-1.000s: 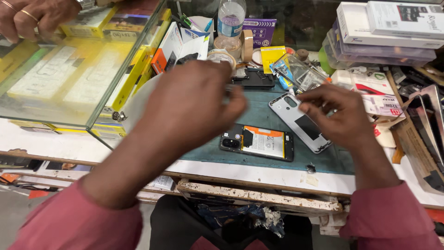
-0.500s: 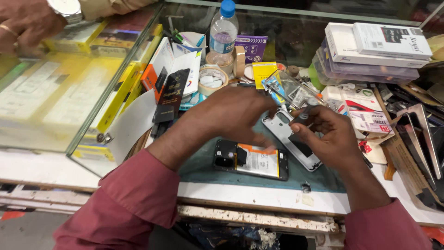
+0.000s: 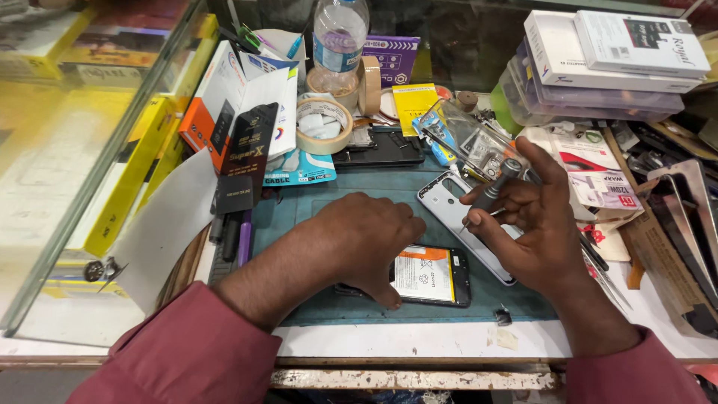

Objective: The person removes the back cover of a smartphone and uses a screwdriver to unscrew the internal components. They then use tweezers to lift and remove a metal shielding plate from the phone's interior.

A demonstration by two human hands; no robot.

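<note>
Metal-shafted screwdriver [image 3: 495,188] is being pinched in the right hand [image 3: 535,224], fingers closed narrow on its grip, tip pointing down toward 8 o'clock. Left hand [image 3: 366,238] is pressing flat, fingers curled, on the opened phone [image 3: 426,276], which is lying back-up on the teal work mat [image 3: 314,217] with its battery showing. Detached grey back cover [image 3: 460,217] is lying just beside the phone at 1 o'clock, partly under the right hand. Judged step: screw work on the opened phone, driver poised but not yet seated. Next move is calling for a steady phone and the tip lowered squarely into a screw head. Tape roll [image 3: 323,123] and water bottle [image 3: 339,37] are standing at 11 o'clock; stacked boxes [image 3: 598,63] at 2 o'clock.
</note>
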